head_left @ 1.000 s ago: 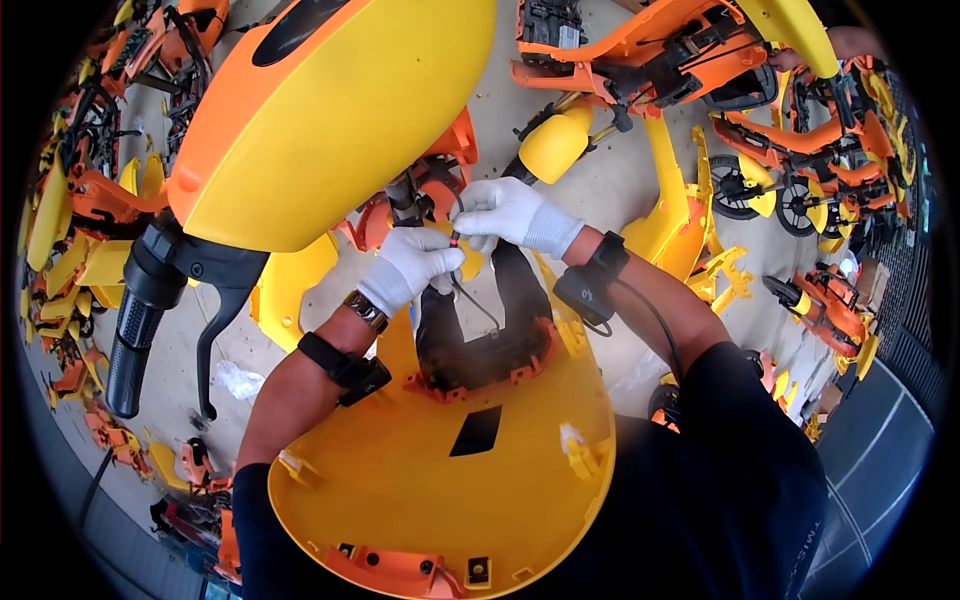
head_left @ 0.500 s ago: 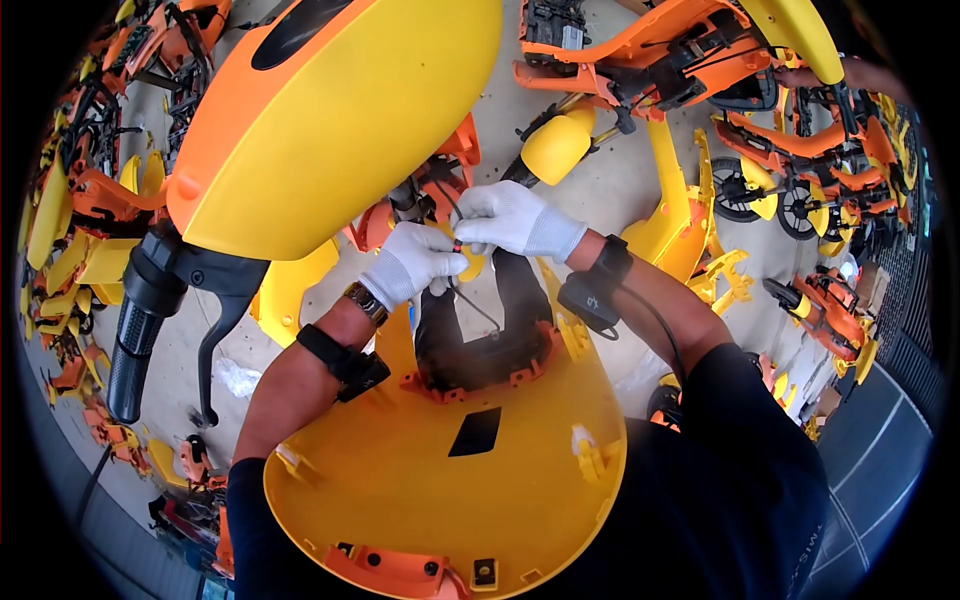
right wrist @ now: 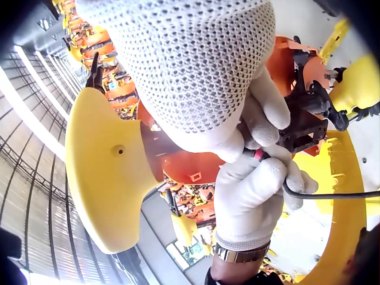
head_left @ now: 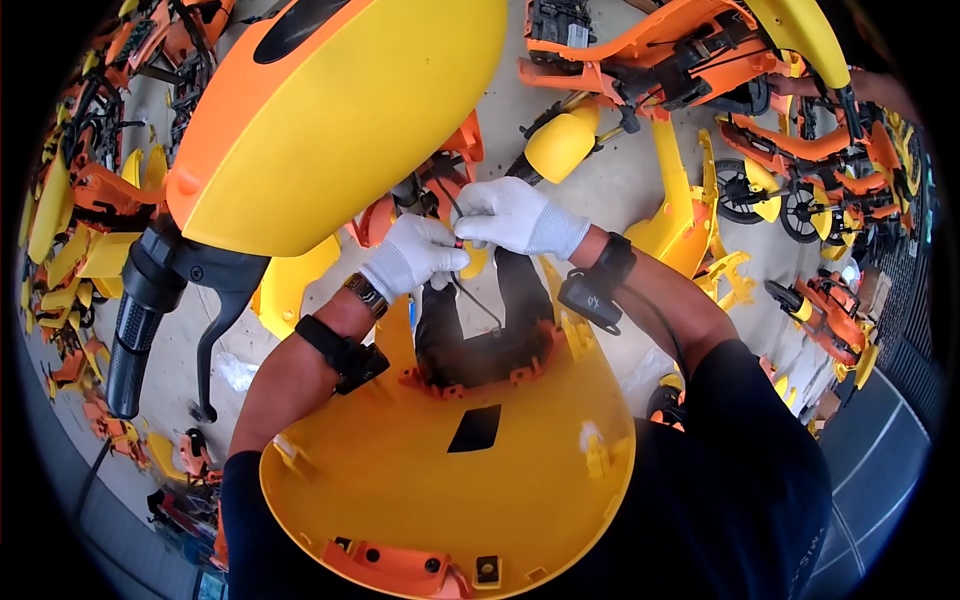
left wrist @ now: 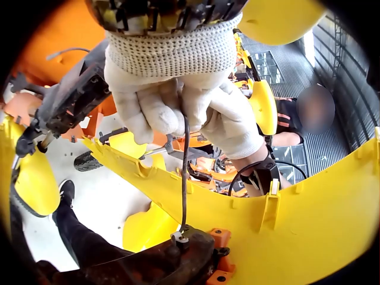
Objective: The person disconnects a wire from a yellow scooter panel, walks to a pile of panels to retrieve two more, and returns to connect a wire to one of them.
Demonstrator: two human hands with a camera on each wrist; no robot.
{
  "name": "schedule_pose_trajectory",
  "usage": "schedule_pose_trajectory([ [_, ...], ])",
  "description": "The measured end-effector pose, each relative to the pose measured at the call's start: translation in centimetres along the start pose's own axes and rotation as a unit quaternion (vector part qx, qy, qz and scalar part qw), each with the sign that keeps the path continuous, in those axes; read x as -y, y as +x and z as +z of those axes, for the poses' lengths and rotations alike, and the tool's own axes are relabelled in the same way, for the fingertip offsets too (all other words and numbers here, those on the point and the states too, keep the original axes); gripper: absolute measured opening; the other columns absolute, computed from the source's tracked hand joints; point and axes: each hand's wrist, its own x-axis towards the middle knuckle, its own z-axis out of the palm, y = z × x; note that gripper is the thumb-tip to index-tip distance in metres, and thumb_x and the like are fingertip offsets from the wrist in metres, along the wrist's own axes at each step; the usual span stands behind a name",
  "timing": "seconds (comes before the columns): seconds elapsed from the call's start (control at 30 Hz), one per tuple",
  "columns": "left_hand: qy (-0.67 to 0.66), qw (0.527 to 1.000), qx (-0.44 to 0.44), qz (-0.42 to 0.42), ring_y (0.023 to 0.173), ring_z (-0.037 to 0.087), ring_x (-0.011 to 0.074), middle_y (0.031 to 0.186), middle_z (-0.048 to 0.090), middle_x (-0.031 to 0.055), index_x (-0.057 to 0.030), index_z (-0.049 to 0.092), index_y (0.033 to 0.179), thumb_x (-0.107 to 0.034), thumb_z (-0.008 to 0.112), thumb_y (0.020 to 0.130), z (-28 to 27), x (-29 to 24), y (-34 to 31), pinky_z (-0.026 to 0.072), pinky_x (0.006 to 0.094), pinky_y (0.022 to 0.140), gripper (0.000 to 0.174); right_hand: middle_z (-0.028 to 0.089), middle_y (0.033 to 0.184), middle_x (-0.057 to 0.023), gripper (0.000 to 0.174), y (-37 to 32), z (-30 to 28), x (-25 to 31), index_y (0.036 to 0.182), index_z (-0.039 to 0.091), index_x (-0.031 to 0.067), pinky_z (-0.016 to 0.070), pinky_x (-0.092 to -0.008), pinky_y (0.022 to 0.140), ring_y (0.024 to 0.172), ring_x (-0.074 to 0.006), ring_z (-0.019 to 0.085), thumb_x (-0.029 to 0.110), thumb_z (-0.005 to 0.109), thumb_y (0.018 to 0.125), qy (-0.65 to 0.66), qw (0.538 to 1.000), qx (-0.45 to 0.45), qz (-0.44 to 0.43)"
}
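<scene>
Both hands wear white knitted gloves and meet at a thin black cable (left wrist: 184, 172). My left hand (head_left: 412, 258) pinches the cable between thumb and fingers, just above its run down to a dark lamp-like unit (head_left: 485, 362). Close against it, my right hand (head_left: 512, 215) pinches a dark cable connector with a red band (right wrist: 259, 154). The fingers partly cover that joint. The dark unit sits in orange brackets on a large yellow scooter panel (head_left: 400, 515), which lies inner side up against the person's body. Below the left hand, the cable's lower end enters a small white plug (left wrist: 179, 238).
A yellow and orange scooter front (head_left: 330, 130) with a black handlebar grip (head_left: 133, 350) and brake lever stands at upper left. Yellow panels (head_left: 680, 215) and several part-built scooters (head_left: 820, 310) cover the floor around. Another person (left wrist: 291, 119) is nearby.
Both hands stay together at the cable joint, with only slight finger shifts. The yellow panel moves a little in view. At upper right, another person's arm reaches further in.
</scene>
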Motion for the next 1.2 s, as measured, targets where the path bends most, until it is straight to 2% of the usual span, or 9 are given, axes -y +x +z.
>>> schedule_pose_trajectory([
  [0.03, -0.002, 1.000, -0.004, -0.005, 0.057, 0.063, 0.0104, 0.068, 0.067, 0.0065, 0.0036, 0.070, 0.081, -0.009, 0.072, 0.077, 0.0, 0.1, 0.0, 0.0518, 0.0238, 0.056, 0.013, 0.068, 0.078, -0.0120, 0.039, 0.0, -0.1, 0.3, 0.101, 0.063, -0.0037, 0.0540, -0.0300, 0.069, 0.070, -0.0166, 0.067, 0.031, 0.065, 0.084, -0.033, 0.999, -0.006, -0.013],
  [0.13, -0.004, 1.000, -0.009, -0.013, 0.056, 0.063, 0.0104, 0.068, 0.067, 0.0064, 0.0039, 0.070, 0.081, -0.009, 0.072, 0.077, 0.1, 0.5, 0.4, 0.0517, 0.0240, 0.055, 0.013, 0.067, 0.077, -0.0120, 0.039, 0.2, 0.0, -0.1, 0.101, 0.063, -0.0037, 0.0539, -0.0301, 0.069, 0.071, -0.0171, 0.067, 0.031, 0.065, 0.084, 0.039, 0.999, 0.004, 0.031],
  [0.23, -0.007, 1.000, -0.005, -0.013, 0.057, 0.064, 0.0105, 0.068, 0.067, 0.0063, 0.0038, 0.070, 0.080, -0.009, 0.072, 0.077, -0.1, 0.4, 0.4, 0.0519, 0.0241, 0.055, 0.013, 0.069, 0.086, -0.0095, 0.028, 0.2, 0.0, -0.5, 0.099, 0.063, -0.0028, 0.0558, -0.0277, 0.068, 0.075, -0.0132, 0.068, 0.022, 0.064, 0.087, 0.034, 0.999, 0.008, 0.038],
  [0.53, 0.002, 1.000, -0.012, -0.001, 0.056, 0.064, 0.0113, 0.066, 0.066, 0.0071, 0.0038, 0.069, 0.079, -0.009, 0.074, 0.076, -0.1, 0.2, 0.4, 0.0519, 0.0245, 0.053, 0.014, 0.068, 0.089, -0.0093, 0.027, -0.2, 0.1, -1.0, 0.104, 0.060, -0.0031, 0.0566, -0.0272, 0.067, 0.074, -0.0152, 0.069, 0.020, 0.063, 0.090, 0.169, 0.983, 0.015, 0.068],
  [0.6, -0.002, 1.000, -0.013, 0.020, 0.053, 0.062, 0.0110, 0.066, 0.066, 0.0080, 0.0049, 0.070, 0.082, -0.009, 0.076, 0.076, -0.1, 0.7, 0.5, 0.0504, 0.0251, 0.049, 0.016, 0.068, 0.089, -0.0093, 0.027, -0.4, 0.2, -0.8, 0.103, 0.060, -0.0031, 0.0565, -0.0274, 0.067, 0.075, -0.0152, 0.069, 0.020, 0.063, 0.090, 0.163, 0.984, 0.009, 0.069],
  [0.73, -0.005, 1.000, -0.023, -0.005, 0.057, 0.065, 0.0126, 0.067, 0.067, 0.0082, 0.0044, 0.069, 0.077, -0.009, 0.074, 0.076, 0.1, -0.2, 0.2, 0.0524, 0.0248, 0.054, 0.014, 0.068, 0.089, -0.0098, 0.028, -0.1, 0.2, -0.5, 0.104, 0.060, -0.0036, 0.0566, -0.0277, 0.067, 0.075, -0.0154, 0.069, 0.020, 0.063, 0.090, 0.083, 0.996, 0.006, 0.038],
  [1.0, -0.003, 0.999, -0.017, -0.030, 0.058, 0.066, 0.0133, 0.071, 0.068, 0.0093, 0.0058, 0.068, 0.081, -0.010, 0.074, 0.077, -0.4, 0.0, 0.5, 0.0531, 0.0249, 0.054, 0.017, 0.068, 0.088, -0.0106, 0.030, 0.4, 0.1, -0.9, 0.101, 0.060, -0.0042, 0.0568, -0.0274, 0.066, 0.076, -0.0154, 0.069, 0.023, 0.064, 0.088, 0.145, 0.986, 0.015, 0.083],
  [1.03, -0.001, 1.000, -0.009, -0.021, 0.056, 0.064, 0.0124, 0.071, 0.069, 0.0107, 0.0052, 0.069, 0.086, -0.013, 0.074, 0.079, -0.5, 0.3, 0.4, 0.0534, 0.0256, 0.054, 0.020, 0.068, 0.089, -0.0115, 0.032, 0.3, 0.2, -0.9, 0.100, 0.060, -0.0046, 0.0570, -0.0274, 0.066, 0.076, -0.0154, 0.069, 0.024, 0.064, 0.087, 0.151, 0.985, 0.011, 0.083],
  [1.2, -0.038, 0.999, 0.018, -0.022, 0.061, 0.067, 0.0145, 0.075, 0.070, 0.0112, 0.0041, 0.065, 0.089, -0.012, 0.071, 0.081, -0.7, -0.5, 0.1, 0.0553, 0.0257, 0.058, 0.018, 0.066, 0.086, -0.0077, 0.026, 0.6, 0.1, -0.7, 0.102, 0.061, -0.0015, 0.0561, -0.0267, 0.062, 0.070, -0.0134, 0.066, 0.020, 0.066, 0.088, 0.159, 0.983, 0.010, 0.087],
])
